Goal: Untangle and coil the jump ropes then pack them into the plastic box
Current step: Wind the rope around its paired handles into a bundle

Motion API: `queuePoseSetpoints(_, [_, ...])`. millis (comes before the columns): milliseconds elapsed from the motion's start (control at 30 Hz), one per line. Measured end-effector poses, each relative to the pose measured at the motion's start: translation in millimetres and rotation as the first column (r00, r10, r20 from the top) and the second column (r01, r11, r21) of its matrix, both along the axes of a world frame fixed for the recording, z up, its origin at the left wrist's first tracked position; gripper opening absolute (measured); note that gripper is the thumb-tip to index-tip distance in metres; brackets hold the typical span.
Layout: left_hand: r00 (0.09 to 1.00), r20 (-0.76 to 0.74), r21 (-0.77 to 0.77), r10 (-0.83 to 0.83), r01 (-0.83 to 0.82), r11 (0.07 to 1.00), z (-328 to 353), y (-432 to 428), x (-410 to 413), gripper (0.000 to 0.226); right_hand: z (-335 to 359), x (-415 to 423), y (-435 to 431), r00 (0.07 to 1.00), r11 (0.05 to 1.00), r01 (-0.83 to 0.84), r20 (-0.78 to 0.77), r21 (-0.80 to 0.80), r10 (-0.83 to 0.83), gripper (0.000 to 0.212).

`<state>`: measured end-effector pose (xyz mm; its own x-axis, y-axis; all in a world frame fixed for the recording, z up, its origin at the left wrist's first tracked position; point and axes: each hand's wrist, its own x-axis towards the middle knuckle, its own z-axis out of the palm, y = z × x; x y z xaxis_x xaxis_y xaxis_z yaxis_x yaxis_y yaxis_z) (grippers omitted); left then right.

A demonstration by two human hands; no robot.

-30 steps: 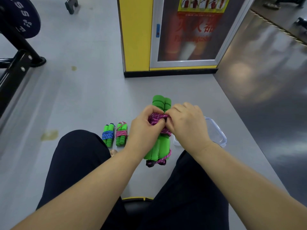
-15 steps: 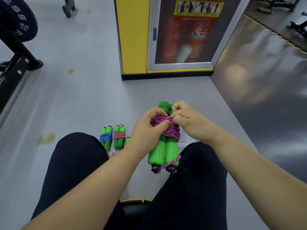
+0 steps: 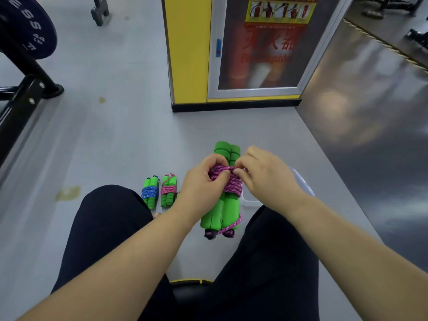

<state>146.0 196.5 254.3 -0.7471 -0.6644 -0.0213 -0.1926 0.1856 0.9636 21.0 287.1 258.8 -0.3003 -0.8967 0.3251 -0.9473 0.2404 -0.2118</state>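
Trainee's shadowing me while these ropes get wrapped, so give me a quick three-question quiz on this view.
1. True or false: the blue-corded bundle lies inside the plastic box.
2. The left hand and right hand grip the held jump rope; its cord is: A blue, B pink, C yellow.
3. Fill in: the plastic box shows just beyond the ___ hand.
Key: 1 false, it lies on the floor; 2 B; 3 right.

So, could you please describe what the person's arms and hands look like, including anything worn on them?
The left hand and right hand wear no gloves, and no watch, bracelet or ring shows. The left arm and right arm are bare, with no sleeves in view.
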Motion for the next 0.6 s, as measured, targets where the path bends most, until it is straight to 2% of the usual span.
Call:
queuePoseSetpoints(100, [1.0,0.002,-0.035,-0.007,0.007,0.999,1,1,0,0.022,6,5,0,0.998,0.984,0.04,-0.063,0.173,-0.029,0.038])
queuePoseSetpoints(200, [1.0,-0.02,-0.065,-0.011,0.009,0.998,2,2,-1,0.024,9,8,-4,0.998,0.979,0.045,-0.055,0.197,-0.035,0.035])
queuePoseSetpoints(267, [0.999,-0.047,-0.067,-0.019,0.016,0.998,3,4,-2,0.022,14,4,-6,0.993,0.979,0.029,0.106,0.2,-0.051,0.022])
queuePoseSetpoints(333, [0.998,-0.057,-0.068,-0.034,0.03,0.997,3,4,-1,0.02,15,0,-7,0.947,0.977,-0.022,0.319,0.211,-0.047,0.017])
queuePoseSetpoints(467, [0.997,-0.001,-0.053,-0.083,0.083,0.995,0,4,1,0.022,14,-6,-3,0.777,0.967,-0.116,0.627,0.228,-0.054,0.023])
queuePoseSetpoints(600, [0.992,0.07,-0.002,-0.104,0.104,0.995,-2,4,1,0.017,14,-8,4,0.591,0.955,-0.169,0.801,0.243,-0.099,0.024])
